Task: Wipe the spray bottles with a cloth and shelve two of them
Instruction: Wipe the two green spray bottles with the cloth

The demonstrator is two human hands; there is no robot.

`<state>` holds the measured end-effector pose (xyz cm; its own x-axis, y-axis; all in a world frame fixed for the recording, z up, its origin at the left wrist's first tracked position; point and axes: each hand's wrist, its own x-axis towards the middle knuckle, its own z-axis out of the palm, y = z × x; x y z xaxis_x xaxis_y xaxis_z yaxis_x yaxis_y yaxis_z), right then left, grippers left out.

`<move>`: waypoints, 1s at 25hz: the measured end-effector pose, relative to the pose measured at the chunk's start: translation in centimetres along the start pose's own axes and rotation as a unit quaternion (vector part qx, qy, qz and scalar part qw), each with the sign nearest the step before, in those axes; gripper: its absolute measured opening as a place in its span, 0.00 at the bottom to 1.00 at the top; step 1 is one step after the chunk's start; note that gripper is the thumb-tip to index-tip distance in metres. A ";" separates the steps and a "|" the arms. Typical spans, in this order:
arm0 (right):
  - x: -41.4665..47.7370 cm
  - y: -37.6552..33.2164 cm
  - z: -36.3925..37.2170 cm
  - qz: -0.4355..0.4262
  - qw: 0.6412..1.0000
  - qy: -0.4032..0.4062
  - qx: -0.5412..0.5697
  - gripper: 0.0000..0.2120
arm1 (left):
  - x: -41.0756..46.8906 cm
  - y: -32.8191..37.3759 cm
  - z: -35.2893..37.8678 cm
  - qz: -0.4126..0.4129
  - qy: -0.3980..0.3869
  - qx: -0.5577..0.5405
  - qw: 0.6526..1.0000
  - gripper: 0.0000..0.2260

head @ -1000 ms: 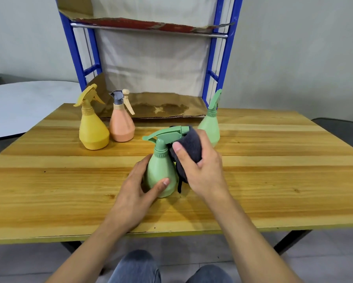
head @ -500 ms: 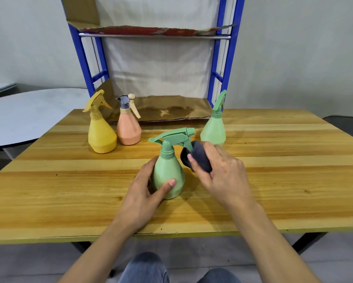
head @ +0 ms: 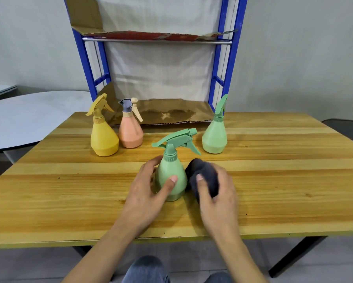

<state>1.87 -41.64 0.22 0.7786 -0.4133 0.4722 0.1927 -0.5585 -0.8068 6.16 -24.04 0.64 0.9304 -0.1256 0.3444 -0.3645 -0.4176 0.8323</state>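
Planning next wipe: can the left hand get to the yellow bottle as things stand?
Probably yes, once freed: the left hand grips the near green bottle, but nothing stands between it and the yellow bottle.

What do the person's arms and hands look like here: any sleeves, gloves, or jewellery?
The left hand and right hand are bare, with no gloves, rings, watch or wristbands visible. Both arms are uncovered, with no sleeve showing down to the bottom edge of the frame. Blue-grey trousers show at the knees below the table edge.
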 end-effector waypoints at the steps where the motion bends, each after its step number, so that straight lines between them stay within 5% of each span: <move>1: 0.5 -0.4 -0.3 0.014 0.997 0.049 0.054 0.17 | 0.2 0.2 -0.3 0.008 -0.004 -0.018 1.000 0.25; 4: 3.7 -3.1 -1.3 -0.073 0.985 0.112 0.111 0.17 | 0.9 0.8 -0.9 0.023 -0.026 -0.022 0.999 0.24; 7: 6.3 -5.6 -0.2 -0.154 0.985 0.011 0.081 0.20 | 1.4 0.8 -0.7 0.044 -0.040 0.002 0.998 0.25; 14: 7.2 -4.0 -0.5 -0.152 0.986 -0.060 0.039 0.18 | 1.5 1.2 -0.5 0.053 -0.049 0.024 0.997 0.29; 21: 4.4 -0.1 -2.6 -0.018 0.997 0.068 -0.004 0.18 | 1.0 1.6 0.4 0.020 -0.061 0.015 0.998 0.34; 25: 1.7 2.5 -2.1 -0.060 0.979 -0.066 -0.184 0.27 | 1.0 1.9 0.7 0.023 -0.042 0.009 0.999 0.32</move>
<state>2.39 -45.30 -0.27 0.8385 -0.2466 0.4859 0.0775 -0.8287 -0.5543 6.41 -25.59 2.24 0.9127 -0.2202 0.3442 -0.4074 -0.4255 0.8081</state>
